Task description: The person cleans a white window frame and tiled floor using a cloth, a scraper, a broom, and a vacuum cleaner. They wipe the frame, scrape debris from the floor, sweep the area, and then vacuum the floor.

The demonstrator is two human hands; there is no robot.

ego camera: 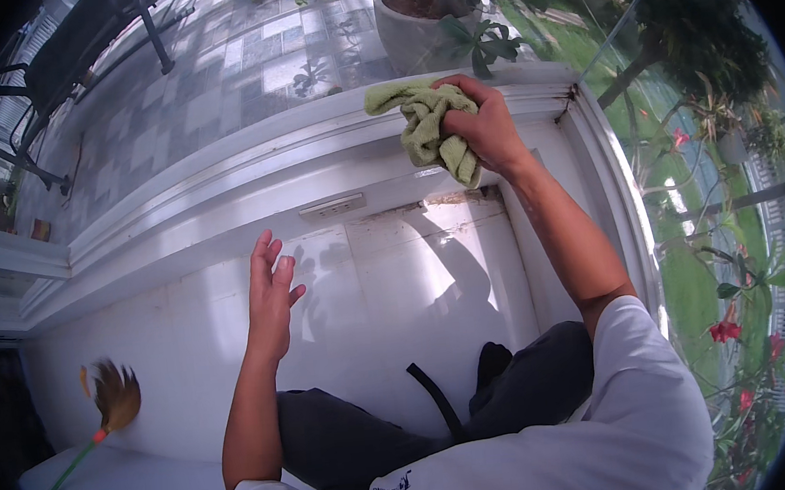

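My right hand [483, 125] grips a crumpled green terry cloth [434, 126] at the white window frame [251, 145], near its right corner. Part of the cloth hangs below my fingers, and one end sticks out to the left over the sill. Whether the cloth presses on the frame or the glass I cannot tell. My left hand [273, 280] is raised in front of me with fingers apart, holding nothing. Between the hands, a white power outlet strip [333, 208] sits on the low wall under the frame.
A broom [113, 402] with a green handle lies at the left on the white tiled floor [185, 361]. Brown dirt marks [458, 197] line the floor's edge by the wall. Beyond the glass are a large planter [409, 33], a dark metal chair [61, 57] and red flowers [726, 331].
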